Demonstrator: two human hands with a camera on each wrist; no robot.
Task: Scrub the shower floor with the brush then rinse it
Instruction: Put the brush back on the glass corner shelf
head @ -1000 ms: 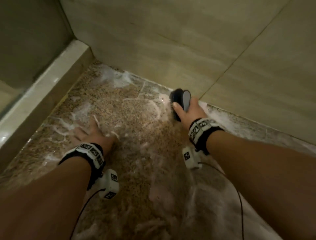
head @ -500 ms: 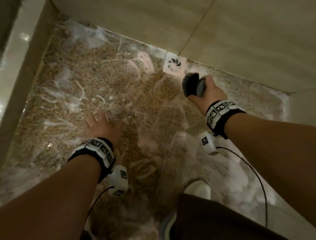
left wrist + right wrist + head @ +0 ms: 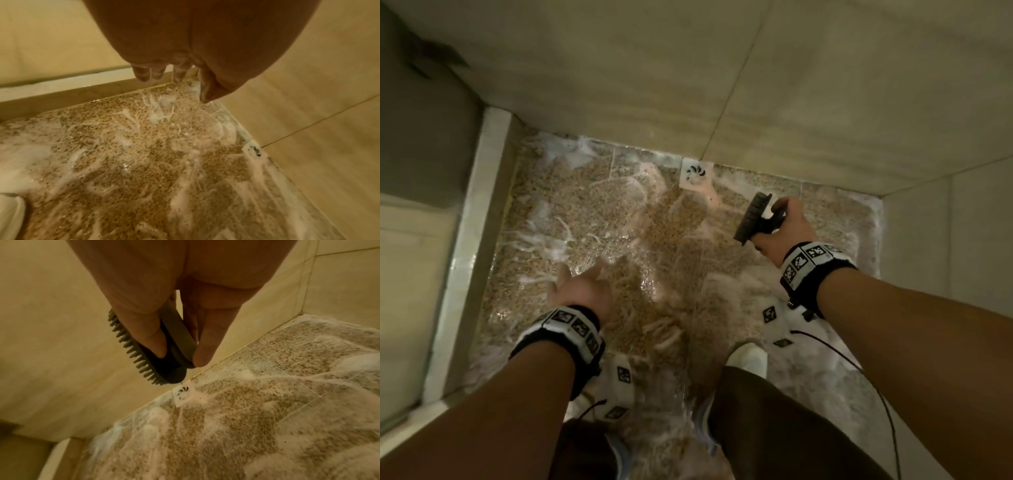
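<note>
Brush (image 3: 751, 218) held in the air over a soapy shower floor (image 3: 599, 219).

Right hand (image 3: 784, 229) grips the dark brush by its handle, thumb and fingers closed around it, bristles turned to the side, clear of the floor and near the white drain cover (image 3: 695, 173). Left hand (image 3: 582, 291) hangs above the foam with fingers (image 3: 148, 73) loose and open, holding nothing. One white shoe (image 3: 747, 359) stands on the wet speckled floor.

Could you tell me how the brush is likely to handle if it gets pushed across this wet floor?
The brush looks rigid, its short bristles standing straight, so it should push firmly. Foam on the floor suggests it may slide easily. The right hand holds it lightly, so it is probably light.
</note>
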